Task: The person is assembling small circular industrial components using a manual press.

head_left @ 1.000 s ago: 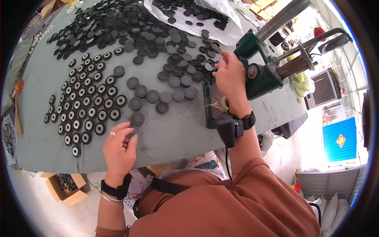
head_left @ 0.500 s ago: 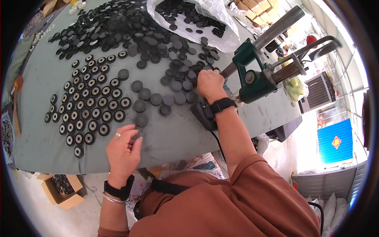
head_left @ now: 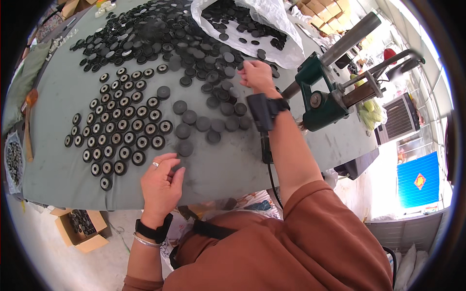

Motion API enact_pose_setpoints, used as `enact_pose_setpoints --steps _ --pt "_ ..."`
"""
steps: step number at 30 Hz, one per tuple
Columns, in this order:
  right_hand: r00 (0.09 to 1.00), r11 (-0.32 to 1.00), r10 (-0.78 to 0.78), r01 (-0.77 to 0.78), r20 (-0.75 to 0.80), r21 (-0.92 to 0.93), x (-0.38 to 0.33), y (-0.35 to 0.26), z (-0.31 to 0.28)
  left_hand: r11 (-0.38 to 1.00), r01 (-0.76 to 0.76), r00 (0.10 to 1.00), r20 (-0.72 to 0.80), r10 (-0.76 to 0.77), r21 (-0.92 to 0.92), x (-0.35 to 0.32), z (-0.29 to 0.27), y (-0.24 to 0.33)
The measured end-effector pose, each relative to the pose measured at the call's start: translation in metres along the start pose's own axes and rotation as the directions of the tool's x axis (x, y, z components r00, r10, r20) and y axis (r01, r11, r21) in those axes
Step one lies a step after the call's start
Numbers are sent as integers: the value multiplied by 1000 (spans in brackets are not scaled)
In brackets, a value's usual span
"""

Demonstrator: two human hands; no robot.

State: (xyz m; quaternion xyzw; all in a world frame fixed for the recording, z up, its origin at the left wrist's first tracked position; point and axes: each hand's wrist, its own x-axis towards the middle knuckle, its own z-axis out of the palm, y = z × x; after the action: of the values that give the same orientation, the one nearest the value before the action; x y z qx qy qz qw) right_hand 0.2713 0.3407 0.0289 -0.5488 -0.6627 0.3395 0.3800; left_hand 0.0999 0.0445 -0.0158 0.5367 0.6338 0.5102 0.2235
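My right hand (head_left: 256, 75) reaches out over the grey table (head_left: 228, 167) and its fingers touch the loose black discs (head_left: 221, 92) beside the big heap; I cannot see whether it has closed on one. My left hand (head_left: 161, 183) rests near the table's front edge, fingers loosely curled, just below a flat black disc (head_left: 185, 148). Neat rows of black discs with shiny centres (head_left: 121, 133) lie to the left of it. A few plain dark discs (head_left: 204, 123) lie between the two hands.
A green hand press (head_left: 323, 94) with a long metal lever stands at the table's right edge. A clear plastic bag (head_left: 252, 24) holding more discs lies at the back. A cardboard box (head_left: 80, 228) of parts sits on the floor at the left.
My right hand has left the green press and moved left and forward to the loose discs. My left hand has stayed near the front edge.
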Motion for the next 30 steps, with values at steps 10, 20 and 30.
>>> enact_pose_setpoints --steps 10,20,30 --pt "936 530 74 -329 344 781 -13 -10 12 996 -43 999 -20 45 73 0 -2 1" --pt "641 994 95 -106 761 -34 -57 -89 114 991 -69 997 -39 74 111 -2 -1 -6" --pt "649 983 133 -185 749 -14 -41 -82 132 992 -72 996 -46 77 104 -1 -3 -5"
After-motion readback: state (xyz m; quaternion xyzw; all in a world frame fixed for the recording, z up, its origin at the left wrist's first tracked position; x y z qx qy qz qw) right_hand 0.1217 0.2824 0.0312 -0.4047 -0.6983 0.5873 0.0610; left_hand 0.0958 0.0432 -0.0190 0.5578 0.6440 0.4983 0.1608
